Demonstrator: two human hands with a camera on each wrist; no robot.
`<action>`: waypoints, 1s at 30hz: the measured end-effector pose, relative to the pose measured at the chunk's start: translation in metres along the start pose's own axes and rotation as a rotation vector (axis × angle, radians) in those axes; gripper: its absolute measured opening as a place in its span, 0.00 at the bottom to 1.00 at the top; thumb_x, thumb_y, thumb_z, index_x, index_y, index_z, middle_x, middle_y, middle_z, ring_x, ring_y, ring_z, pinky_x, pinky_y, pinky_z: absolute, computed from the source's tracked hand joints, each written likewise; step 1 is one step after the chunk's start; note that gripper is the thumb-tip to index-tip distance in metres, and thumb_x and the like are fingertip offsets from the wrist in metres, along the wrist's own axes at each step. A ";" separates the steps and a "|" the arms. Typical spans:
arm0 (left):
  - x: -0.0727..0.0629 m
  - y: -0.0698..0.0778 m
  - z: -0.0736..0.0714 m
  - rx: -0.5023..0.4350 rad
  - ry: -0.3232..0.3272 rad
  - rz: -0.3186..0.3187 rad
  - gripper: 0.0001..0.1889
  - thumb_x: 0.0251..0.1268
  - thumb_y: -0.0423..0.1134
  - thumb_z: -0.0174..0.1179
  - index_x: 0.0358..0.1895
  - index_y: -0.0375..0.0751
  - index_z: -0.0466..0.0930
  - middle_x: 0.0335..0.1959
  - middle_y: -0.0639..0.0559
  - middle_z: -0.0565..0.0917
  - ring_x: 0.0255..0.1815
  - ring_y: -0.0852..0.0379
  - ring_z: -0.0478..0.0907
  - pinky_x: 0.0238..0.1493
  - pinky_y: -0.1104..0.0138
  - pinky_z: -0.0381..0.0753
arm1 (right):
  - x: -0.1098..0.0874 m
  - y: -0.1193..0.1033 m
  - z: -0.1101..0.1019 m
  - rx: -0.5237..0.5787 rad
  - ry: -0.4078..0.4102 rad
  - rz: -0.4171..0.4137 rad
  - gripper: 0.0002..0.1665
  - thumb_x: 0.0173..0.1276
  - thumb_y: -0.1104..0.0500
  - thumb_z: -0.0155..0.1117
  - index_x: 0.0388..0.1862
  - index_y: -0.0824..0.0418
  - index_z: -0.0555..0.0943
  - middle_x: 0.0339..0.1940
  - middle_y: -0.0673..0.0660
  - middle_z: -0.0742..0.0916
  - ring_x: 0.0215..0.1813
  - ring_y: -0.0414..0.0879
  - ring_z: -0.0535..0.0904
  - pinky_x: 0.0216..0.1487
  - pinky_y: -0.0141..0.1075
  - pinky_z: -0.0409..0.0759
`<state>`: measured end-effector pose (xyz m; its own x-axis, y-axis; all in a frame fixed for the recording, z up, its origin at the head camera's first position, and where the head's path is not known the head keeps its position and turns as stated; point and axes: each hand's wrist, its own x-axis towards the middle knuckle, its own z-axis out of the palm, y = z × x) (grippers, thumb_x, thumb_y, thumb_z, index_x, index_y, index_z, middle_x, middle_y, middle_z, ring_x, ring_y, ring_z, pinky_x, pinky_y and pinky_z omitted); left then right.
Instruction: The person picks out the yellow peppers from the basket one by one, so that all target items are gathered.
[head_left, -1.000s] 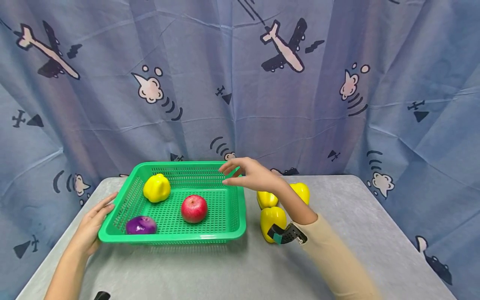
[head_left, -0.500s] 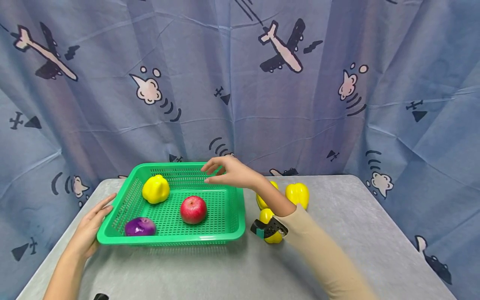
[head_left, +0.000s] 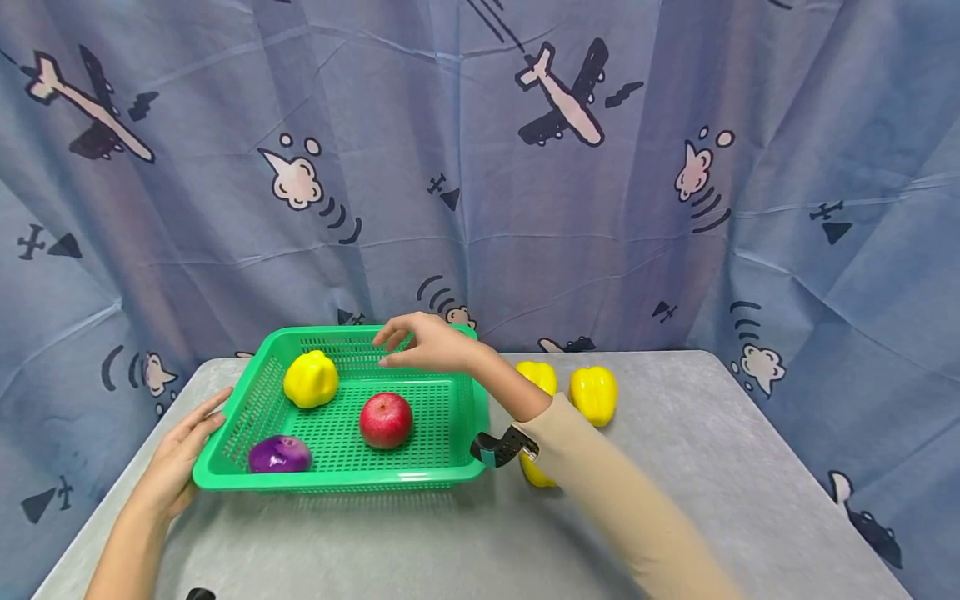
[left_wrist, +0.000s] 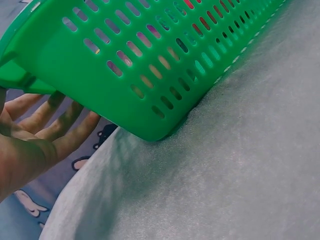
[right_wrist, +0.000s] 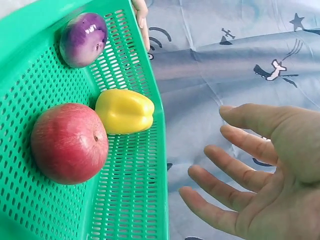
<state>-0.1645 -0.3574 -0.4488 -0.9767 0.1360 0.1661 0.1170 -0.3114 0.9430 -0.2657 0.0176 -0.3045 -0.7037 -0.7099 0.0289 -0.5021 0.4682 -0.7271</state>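
A green plastic basket (head_left: pixel 420 477) holds a yellow bell pepper (head_left: pixel 311 379), a red apple (head_left: pixel 386 420) and a glossy purple vegetable (head_left: pixel 280 455) whose kind is unclear. My left hand (head_left: pixel 174 458) rests against the basket's left side, fingers extended along the rim; in the left wrist view those fingers (left_wrist: pixel 70 131) reach under the rim. Over the back part of the basket, my right hand (head_left: pixel 429 342) hovers with nothing in it. The right wrist view shows its fingers (right_wrist: pixel 220 187) spread and relaxed, apart from the pepper and apple.
Right of the basket, more yellow bell peppers (head_left: pixel 593 395) lie on the grey table (head_left: pixel 712 467); the right forearm partly covers some of them. A blue curtain (head_left: pixel 480 167) with airplane prints hangs behind the table.
My right hand has moved left from the basket's right rim to above its back middle, empty throughout. The left hand stays at the basket's side, and the contents keep their places.
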 end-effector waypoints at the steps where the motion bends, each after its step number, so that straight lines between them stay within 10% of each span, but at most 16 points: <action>1: 0.000 0.000 0.000 0.002 0.003 0.001 0.27 0.88 0.29 0.38 0.65 0.64 0.83 0.50 0.57 0.89 0.42 0.59 0.90 0.38 0.65 0.92 | 0.002 -0.001 0.001 -0.005 -0.001 0.000 0.19 0.75 0.61 0.70 0.62 0.63 0.84 0.61 0.61 0.87 0.58 0.55 0.86 0.55 0.32 0.86; 30: -0.001 -0.001 0.003 0.027 0.018 0.014 0.27 0.87 0.29 0.39 0.64 0.65 0.84 0.47 0.57 0.89 0.39 0.60 0.90 0.36 0.67 0.92 | 0.053 -0.006 0.042 -0.140 -0.041 0.039 0.22 0.77 0.57 0.69 0.67 0.61 0.82 0.65 0.64 0.85 0.62 0.53 0.84 0.57 0.35 0.85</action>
<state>-0.1635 -0.3546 -0.4485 -0.9780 0.1147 0.1742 0.1351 -0.2875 0.9482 -0.2787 -0.0447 -0.3270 -0.7042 -0.7095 -0.0275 -0.5423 0.5625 -0.6241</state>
